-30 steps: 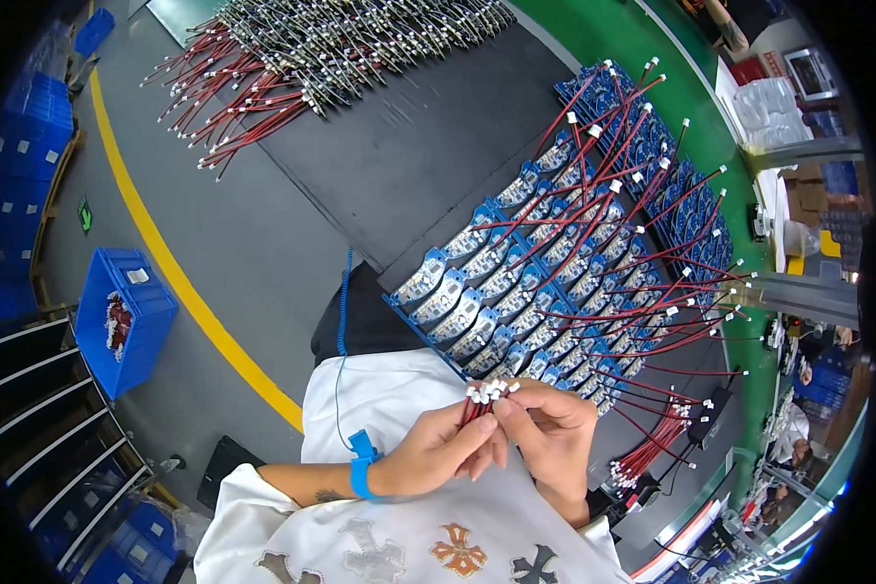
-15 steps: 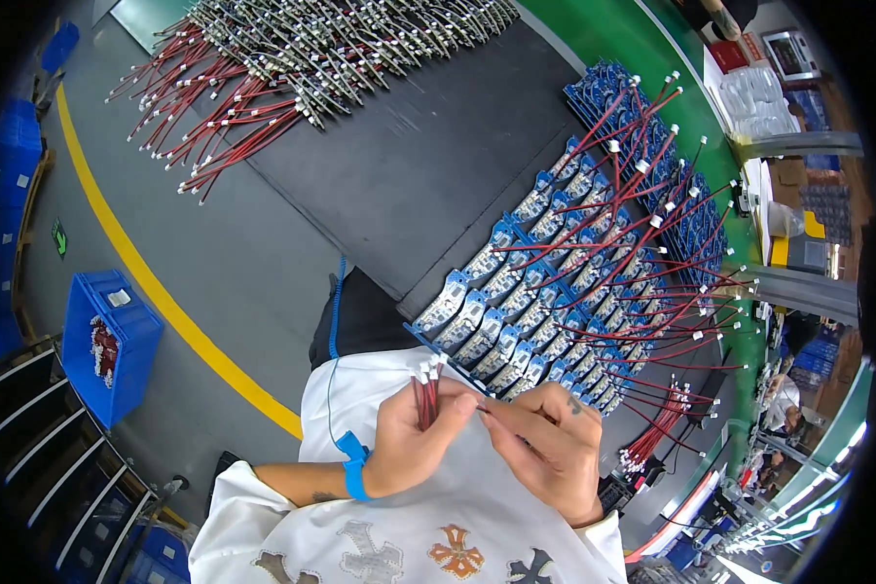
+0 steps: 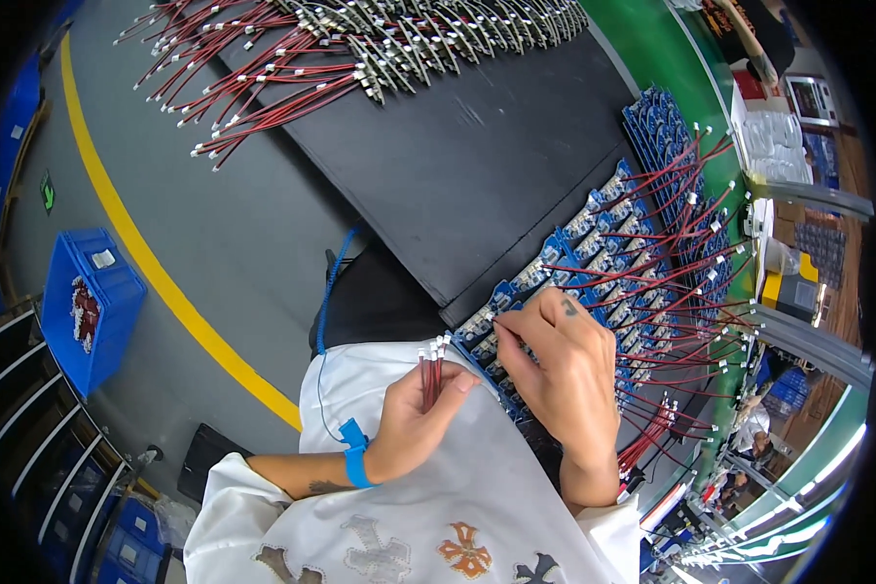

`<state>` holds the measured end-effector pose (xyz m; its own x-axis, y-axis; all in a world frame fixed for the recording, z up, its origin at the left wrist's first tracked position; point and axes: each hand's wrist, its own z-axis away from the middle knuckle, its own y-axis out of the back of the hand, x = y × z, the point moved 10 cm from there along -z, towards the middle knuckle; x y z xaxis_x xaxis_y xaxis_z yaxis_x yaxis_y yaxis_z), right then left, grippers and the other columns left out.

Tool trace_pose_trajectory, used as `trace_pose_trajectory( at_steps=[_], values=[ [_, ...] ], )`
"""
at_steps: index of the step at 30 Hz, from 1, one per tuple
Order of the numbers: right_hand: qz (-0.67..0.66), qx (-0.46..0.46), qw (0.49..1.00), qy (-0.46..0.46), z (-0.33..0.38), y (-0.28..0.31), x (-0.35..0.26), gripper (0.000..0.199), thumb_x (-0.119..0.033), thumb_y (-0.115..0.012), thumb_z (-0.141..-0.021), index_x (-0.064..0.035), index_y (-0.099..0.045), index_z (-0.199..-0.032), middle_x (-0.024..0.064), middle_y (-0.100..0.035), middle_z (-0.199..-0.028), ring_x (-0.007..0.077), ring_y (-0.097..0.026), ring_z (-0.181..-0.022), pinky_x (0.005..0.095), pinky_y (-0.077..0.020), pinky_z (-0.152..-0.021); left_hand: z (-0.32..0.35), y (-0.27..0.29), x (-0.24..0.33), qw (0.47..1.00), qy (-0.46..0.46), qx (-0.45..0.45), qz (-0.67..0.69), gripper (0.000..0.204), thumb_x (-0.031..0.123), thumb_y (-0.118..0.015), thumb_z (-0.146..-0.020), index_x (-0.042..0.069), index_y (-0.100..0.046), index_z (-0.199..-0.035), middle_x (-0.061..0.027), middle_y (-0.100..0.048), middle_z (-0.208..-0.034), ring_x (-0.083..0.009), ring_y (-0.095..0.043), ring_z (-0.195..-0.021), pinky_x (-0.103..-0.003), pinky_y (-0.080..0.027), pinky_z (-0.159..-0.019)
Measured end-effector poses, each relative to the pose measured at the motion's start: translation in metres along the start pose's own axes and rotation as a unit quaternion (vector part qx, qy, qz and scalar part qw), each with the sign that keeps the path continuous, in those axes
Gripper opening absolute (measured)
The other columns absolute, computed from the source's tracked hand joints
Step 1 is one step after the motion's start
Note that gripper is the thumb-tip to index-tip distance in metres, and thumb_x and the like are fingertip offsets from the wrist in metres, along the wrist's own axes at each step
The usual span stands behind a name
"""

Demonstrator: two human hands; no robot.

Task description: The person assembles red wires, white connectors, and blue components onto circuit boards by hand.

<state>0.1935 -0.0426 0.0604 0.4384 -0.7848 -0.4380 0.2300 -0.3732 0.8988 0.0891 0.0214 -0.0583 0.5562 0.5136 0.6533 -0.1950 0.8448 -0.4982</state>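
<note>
At the near-left corner of the blue circuit-board panel [image 3: 603, 265], the right hand [image 3: 497, 322] is bent over the end boards, thumb and forefinger drawn together. Whether a lead is caught between the fingertips cannot be told.

Left hand [image 3: 414, 423]: just off the same corner of the panel, on the person's side, fingers curled round a small bunch of red leads [image 3: 432, 368], white connectors upward. A blue wrist strap [image 3: 354, 456] is on that arm.

Panel: lies on the black desk [image 3: 448, 175], in rows of small boards. Many red leads rise from it and fan out past its right side, white plugs free at their outer ends.

Progress (judged): leads seem fitted to a good share of the panel; boards near the right hand show none clearly, so part of the work is probably left. Exact count not readable, since leads overlap and the hand covers some boards.

Stock around the panel: just beyond its far right side, a second group of blue boards [image 3: 664, 136]; near its right end, a loose bundle of leads [image 3: 649, 436]; well beyond its left end, a large stack of boards [image 3: 399, 49] with leads hanging past the desk edge, apparently finished pieces; well to its left, on the floor, a blue bin [image 3: 117, 292] containing more leads
</note>
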Motion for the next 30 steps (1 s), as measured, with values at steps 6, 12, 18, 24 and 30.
trace_pose_trajectory(
  at_steps=[6, 12, 18, 24, 30],
  values=[
    [0.062, -0.046, 0.997, 0.000, -0.009, -0.004, -0.010, 0.008, -0.002, -0.067, -0.072, -0.0015, -0.060, -0.076, 0.0077, -0.051, -0.071, 0.0234, -0.056, -0.065, 0.0348, -0.0436, -0.049, -0.004, 0.003, -0.006, 1.000, -0.002, -0.010, 0.011, 0.018, 0.017, -0.051, -0.098, 0.001, -0.059, -0.097, 0.0057, -0.046, -0.059, -0.0004, -0.036, -0.048, -0.019, -0.028, -0.043],
    [0.131, -0.105, 0.986, 0.018, -0.019, -0.015, -0.016, 0.007, -0.003, -0.067, -0.072, -0.0011, -0.061, -0.075, 0.0085, -0.050, -0.070, 0.0257, -0.055, -0.064, 0.0365, -0.0413, -0.050, -0.011, -0.002, -0.017, 0.999, 0.014, -0.026, 0.030, 0.017, 0.020, -0.054, -0.096, 0.003, -0.057, -0.094, 0.0060, -0.047, -0.070, -0.0006, -0.038, -0.060, -0.019, -0.030, -0.050],
    [0.151, -0.128, 0.979, 0.040, -0.019, -0.023, -0.022, 0.009, -0.002, -0.066, -0.071, -0.0017, -0.058, -0.073, 0.0086, -0.049, -0.072, 0.0251, -0.055, -0.066, 0.0369, -0.0433, -0.049, -0.010, -0.006, -0.015, 0.999, 0.011, -0.032, 0.042, 0.018, 0.021, -0.052, -0.097, 0.004, -0.053, -0.094, 0.0042, -0.051, -0.072, -0.0013, -0.039, -0.060, -0.019, -0.033, -0.051],
    [0.116, -0.034, 0.987, 0.103, -0.008, 0.007, -0.038, 0.022, 0.000, -0.070, -0.065, -0.0009, -0.065, -0.087, 0.0094, -0.056, -0.080, 0.0266, -0.056, -0.071, 0.0361, -0.0445, -0.060, -0.007, -0.007, -0.015, 0.992, 0.024, -0.082, 0.090, 0.020, 0.022, -0.045, -0.099, 0.003, -0.052, -0.099, 0.0012, -0.054, -0.078, -0.0014, -0.040, -0.059, -0.019, -0.033, -0.052],
    [-0.110, -0.007, 0.994, -0.022, 0.037, 0.016, -0.028, 0.023, 0.004, -0.072, -0.068, 0.0025, -0.068, -0.091, 0.0105, -0.060, -0.091, 0.0256, -0.059, -0.078, 0.0338, -0.0483, -0.067, 0.016, -0.028, 0.001, 0.984, -0.009, -0.166, 0.065, 0.019, 0.015, -0.042, -0.098, 0.002, -0.054, -0.093, 0.0003, -0.052, -0.076, -0.0042, -0.042, -0.065, -0.022, -0.035, -0.056]
  ],
)
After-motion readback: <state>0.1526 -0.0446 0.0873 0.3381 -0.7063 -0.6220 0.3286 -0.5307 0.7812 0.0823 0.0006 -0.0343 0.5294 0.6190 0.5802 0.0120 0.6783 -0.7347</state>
